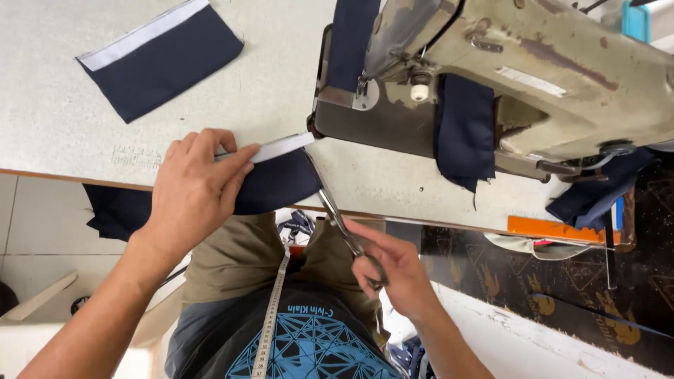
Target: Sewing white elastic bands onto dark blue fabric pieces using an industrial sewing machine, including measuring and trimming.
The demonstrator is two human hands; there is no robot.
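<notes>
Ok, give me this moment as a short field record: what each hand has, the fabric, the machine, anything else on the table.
left hand: presses the navy fabric piece with white strip at the table edge
right hand: grips scissors, blades pointing toward the strip's end
sewing machine: navy cloth draped under its arm
second fabric piece: navy with white band, lying flat, far left
tape measure: hanging down the person's front

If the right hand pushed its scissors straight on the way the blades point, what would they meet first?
Probably the white strip edging the navy fabric piece pinned under the left hand; the metal scissors in the right hand already reach it, though depth is unclear.
</notes>
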